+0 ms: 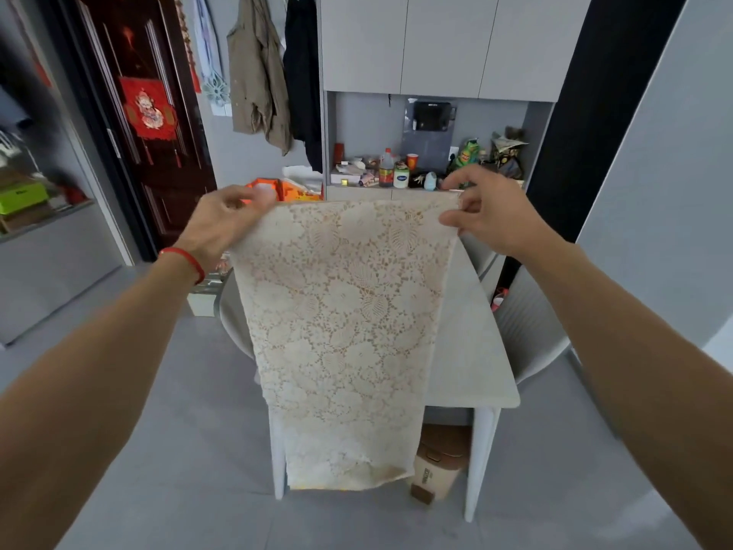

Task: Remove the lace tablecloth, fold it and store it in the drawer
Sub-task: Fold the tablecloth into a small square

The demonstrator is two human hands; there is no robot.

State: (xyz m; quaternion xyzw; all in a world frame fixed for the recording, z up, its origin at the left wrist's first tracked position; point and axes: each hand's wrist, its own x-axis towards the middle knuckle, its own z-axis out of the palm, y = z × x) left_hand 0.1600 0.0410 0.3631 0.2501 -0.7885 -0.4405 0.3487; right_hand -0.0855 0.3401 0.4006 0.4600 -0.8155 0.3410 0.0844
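Note:
The cream lace tablecloth (341, 331) hangs in front of me as a long folded strip, lifted off the white table (472, 351). My left hand (226, 220) pinches its top left corner. My right hand (488, 208) pinches its top right corner. Both arms are stretched forward at about chest height. The cloth's lower end drops below the table's front edge and hides most of the tabletop. No drawer can be made out for certain.
A grey cabinet with a cluttered shelf (428, 168) of bottles and jars stands behind the table. Grey chairs (531, 331) flank the table. A cardboard box (440, 462) lies under it. A dark red door (146, 125) and hanging coats (261, 73) are at the left.

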